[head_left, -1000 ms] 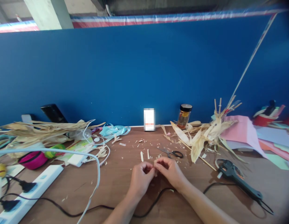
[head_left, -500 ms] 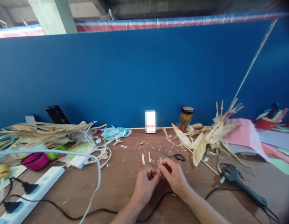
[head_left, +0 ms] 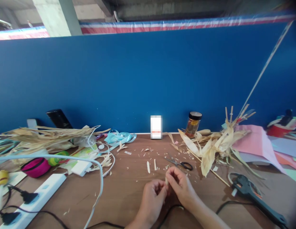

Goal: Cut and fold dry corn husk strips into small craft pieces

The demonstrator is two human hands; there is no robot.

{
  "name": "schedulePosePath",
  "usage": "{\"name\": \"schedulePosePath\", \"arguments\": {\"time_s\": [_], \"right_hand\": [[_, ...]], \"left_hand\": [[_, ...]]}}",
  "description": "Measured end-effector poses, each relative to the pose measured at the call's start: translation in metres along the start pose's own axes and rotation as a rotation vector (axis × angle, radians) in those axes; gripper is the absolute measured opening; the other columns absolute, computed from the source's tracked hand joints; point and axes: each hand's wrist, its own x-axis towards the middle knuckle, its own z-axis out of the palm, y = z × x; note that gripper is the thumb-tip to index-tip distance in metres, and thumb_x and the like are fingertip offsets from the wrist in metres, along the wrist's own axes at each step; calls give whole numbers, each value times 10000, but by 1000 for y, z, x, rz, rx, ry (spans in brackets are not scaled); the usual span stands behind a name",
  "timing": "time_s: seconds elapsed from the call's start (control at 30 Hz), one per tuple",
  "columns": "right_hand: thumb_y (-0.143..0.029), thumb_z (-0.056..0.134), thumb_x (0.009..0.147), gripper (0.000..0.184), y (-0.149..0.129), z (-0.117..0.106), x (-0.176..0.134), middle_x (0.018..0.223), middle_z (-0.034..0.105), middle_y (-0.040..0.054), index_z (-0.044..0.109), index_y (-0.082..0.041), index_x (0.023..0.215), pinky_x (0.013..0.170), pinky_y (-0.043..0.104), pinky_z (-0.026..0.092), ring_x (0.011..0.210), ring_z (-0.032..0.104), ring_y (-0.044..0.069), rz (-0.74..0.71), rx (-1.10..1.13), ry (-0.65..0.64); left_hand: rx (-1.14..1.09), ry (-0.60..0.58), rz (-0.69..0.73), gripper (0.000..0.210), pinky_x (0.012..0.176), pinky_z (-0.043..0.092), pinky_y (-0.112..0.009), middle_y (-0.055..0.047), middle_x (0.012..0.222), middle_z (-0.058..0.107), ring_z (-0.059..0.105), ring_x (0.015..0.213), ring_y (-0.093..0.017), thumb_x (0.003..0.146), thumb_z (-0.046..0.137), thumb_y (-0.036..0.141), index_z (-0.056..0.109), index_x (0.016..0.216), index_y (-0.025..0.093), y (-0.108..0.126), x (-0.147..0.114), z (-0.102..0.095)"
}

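Note:
Between the fingertips of my left hand (head_left: 154,197) and my right hand (head_left: 180,186) is a small pale strip (head_left: 166,181), which looks like dried corn husk. Both hands are closed in a pinch, close together over the brown table; the fingers hide most of the strip. Two cut husk pieces (head_left: 148,167) lie just beyond the hands, among tiny scraps. A pair of scissors (head_left: 183,165) with black handles rests on the table beyond my right hand.
At right lie a dried husk bundle (head_left: 210,154), a glue gun (head_left: 255,194) with its black cord, and pink paper (head_left: 253,140). A dark-lidded jar (head_left: 193,124) stands by the blue partition (head_left: 138,76). At left are a white power strip (head_left: 40,200), cables, ribbon (head_left: 119,136) and more husks (head_left: 54,135).
The view has shifted slightly, so most things sit a little lower and to the right. Both hands keep their pinch, and slightly more of the pale strip shows between the fingertips.

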Motion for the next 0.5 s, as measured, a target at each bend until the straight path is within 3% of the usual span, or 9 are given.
{"name": "schedulePosePath", "arguments": {"time_s": [0.27,0.5], "right_hand": [[-318,453,813,160,1,2,1,557,449,-57,427,-190,720,469,186,378,473,455,79,46,50,-13],[-316,463,809,154,5,-1,4,566,443,-55,439,-186,728,485,181,363,500,422,80,13,38,31]], "left_hand": [[0,-15,65,263,438,296,-179,12,553,511,388,464,-71,718,525,364,560,638,116,0,-1,0],[4,14,53,291,430,307,-184,0,571,540,407,458,-77,720,523,385,597,722,104,1,-1,3]]}}
